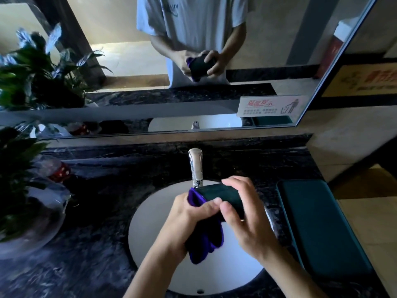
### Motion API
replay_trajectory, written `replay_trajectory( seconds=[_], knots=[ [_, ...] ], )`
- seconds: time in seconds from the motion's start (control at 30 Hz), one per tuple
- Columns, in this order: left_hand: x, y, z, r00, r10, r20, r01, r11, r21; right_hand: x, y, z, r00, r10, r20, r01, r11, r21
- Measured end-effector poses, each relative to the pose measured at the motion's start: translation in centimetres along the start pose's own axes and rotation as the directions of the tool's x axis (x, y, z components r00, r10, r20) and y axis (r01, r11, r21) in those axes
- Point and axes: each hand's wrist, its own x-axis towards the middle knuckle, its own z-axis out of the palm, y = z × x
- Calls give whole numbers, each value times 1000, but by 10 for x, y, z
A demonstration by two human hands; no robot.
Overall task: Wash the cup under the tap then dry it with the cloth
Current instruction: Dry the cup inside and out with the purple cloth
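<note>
Hands' (193,214) grip around cloth-wrapped cup (223,196)

1. I have one view only, from a wide-angle camera on the person's head, looking forward and steeply down.
2. It sits close above the sink (150,214), with the tap (196,166) near mid-frame and both forearms entering from the bottom edge.
3. The upper half faces the mirror (268,50), which returns the same spot from the front.
4. Lines bow at the edges; the dark surface (90,244) fills the left.
</note>
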Motion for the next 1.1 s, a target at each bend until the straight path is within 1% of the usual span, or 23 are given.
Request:
replay_trajectory(
  seconds=[0.07, 0.13, 0.17, 0.2, 0.23, 0.27, 0.3, 0.37, 0.43, 0.47, 0.5, 0.57, 0.6, 0.67, 0.7, 0.77, 0.8, 0.83, 0.9, 0.97, 1.0, 1.07, 1.1],
  knots=[
    [-6, 2, 9, 999, 17, 46, -24, 988, 151, 0, -2, 2, 989, 36, -140, -36, 999, -1],
    [-5, -3, 15, 999, 26, 47, -42, 924, 381, 7, -7, 3, 933, 316, -171, -286, 941, 183],
    [-3, -6, 16, 998, 56, 38, -68, 848, 525, 13, -10, 3, 843, 530, -93, -481, 819, 313],
    [-1, -8, 17, 992, 111, 66, -127, 742, 659, 15, -11, 2, 696, 717, 36, -667, 628, 401],
    [-1, -6, 17, 980, 157, 121, -194, 645, 739, 14, -11, -1, 555, 815, 170, -787, 446, 427],
    [-1, -5, 15, 970, 174, 169, -242, 618, 748, 13, -12, -3, 500, 826, 260, -834, 378, 402],
    [-2, -4, 12, 965, 176, 193, -261, 655, 709, 11, -14, -6, 534, 795, 289, -829, 423, 366],
    [-5, 0, 7, 981, 141, 132, -189, 845, 500, 7, -18, -11, 759, 610, 226, -650, 692, 314],
    [-4, 2, 4, 994, 71, 78, -80, 989, 124, 1, -14, -15, 959, 251, 134, -274, 943, 190],
    [-4, 3, 5, 996, 51, 73, -48, 998, -39, -2, -10, -16, 991, 84, 105, -93, 991, 92],
    [-3, 5, 7, 997, 37, 64, -29, 992, -121, -4, -5, -15, 997, -23, 70, 21, 999, 28],
    [-2, 4, 11, 998, 27, 61, -25, 999, -34, -5, 1, -12, 998, -56, -36, 55, 998, -12],
    [-3, 4, 13, 997, 35, 63, -40, 996, 79, -4, 1, -8, 995, 4, -96, -4, 1000, 6],
    [-2, 0, 16, 997, 56, 50, -69, 942, 327, 4, -3, -1, 944, 295, -147, -266, 946, 185],
    [0, -1, 18, 997, 68, 46, -82, 892, 445, 9, -7, 1, 868, 489, -88, -441, 840, 315],
    [4, -1, 19, 989, 104, 103, -145, 777, 613, 14, -7, 0, 622, 771, 139, -736, 514, 440],
    [5, -1, 17, 984, 108, 143, -175, 744, 645, 13, -7, -2, 531, 814, 236, -813, 412, 411],
    [5, -1, 15, 980, 105, 169, -190, 749, 634, 12, -7, -4, 508, 806, 304, -844, 394, 364],
    [6, -5, 5, 987, 82, 138, -142, 848, 511, 10, -6, -6, 623, 704, 341, -781, 536, 319],
    [8, -11, -4, 999, 22, 50, -35, 964, 263, 4, 0, -7, 857, 453, 246, -508, 822, 258],
    [9, -13, -7, 999, -29, 41, 24, 991, 134, 0, 3, -8, 937, 278, 213, -314, 937, 155],
    [9, -15, -9, 993, -87, 76, 85, 996, 26, -4, 9, -6, 990, 21, 137, -17, 999, -33],
    [8, -13, -8, 992, -78, 103, 74, 996, 42, -4, 10, -4, 997, -8, 72, 14, 997, -76]
  ],
)
